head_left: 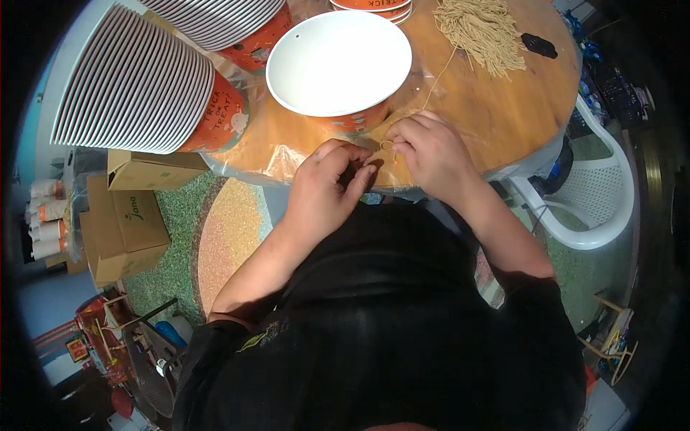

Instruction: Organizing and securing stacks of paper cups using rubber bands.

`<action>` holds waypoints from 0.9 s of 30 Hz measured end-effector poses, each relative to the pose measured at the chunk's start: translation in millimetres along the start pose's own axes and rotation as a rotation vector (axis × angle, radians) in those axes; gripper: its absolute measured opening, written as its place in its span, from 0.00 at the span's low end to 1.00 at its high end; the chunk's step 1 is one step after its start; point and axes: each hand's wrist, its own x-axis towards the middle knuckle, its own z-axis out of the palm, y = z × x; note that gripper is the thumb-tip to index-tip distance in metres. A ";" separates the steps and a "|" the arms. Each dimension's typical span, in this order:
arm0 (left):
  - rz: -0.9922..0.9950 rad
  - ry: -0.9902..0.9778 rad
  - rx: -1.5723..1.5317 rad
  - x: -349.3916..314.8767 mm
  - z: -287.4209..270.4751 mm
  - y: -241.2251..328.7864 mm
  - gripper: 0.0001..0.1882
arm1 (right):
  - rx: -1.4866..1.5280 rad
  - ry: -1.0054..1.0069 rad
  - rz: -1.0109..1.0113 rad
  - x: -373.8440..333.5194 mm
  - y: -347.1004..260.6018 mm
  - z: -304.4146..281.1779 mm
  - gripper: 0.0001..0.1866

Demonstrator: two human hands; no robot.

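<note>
1. Pinches a looped cord (388, 146) between thumb and fingers of the right hand (437, 154), just above the near edge of the surface (528, 100).
2. Curls the left hand (322, 179) near the loop, with the thumb close to the bent fingers; cannot tell whether gripping anything.
3. Shows a bucket (338, 68) just beyond both hands on the surface, white inside and orange outside.
4. Trails a strand from behind the right hand up to a tan bundle (481, 36), just beside a black item (539, 46).
5. Shows nested stacks (144, 86) left of the bucket.
6. Includes cartons (129, 230) at left and a white chair (622, 172) at right.
</note>
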 end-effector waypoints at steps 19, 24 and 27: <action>0.540 0.217 0.225 9.6 2.3 1.1 0.16 | 1.204 0.229 0.547 -6.8 -56.9 3.0 0.11; 0.522 0.225 0.197 6.5 3.2 -2.0 0.15 | 1.166 0.221 0.557 -13.3 -55.1 9.2 0.11; 0.366 0.246 0.090 -0.6 6.4 1.1 0.16 | 1.160 0.227 0.568 -13.8 -56.1 11.1 0.11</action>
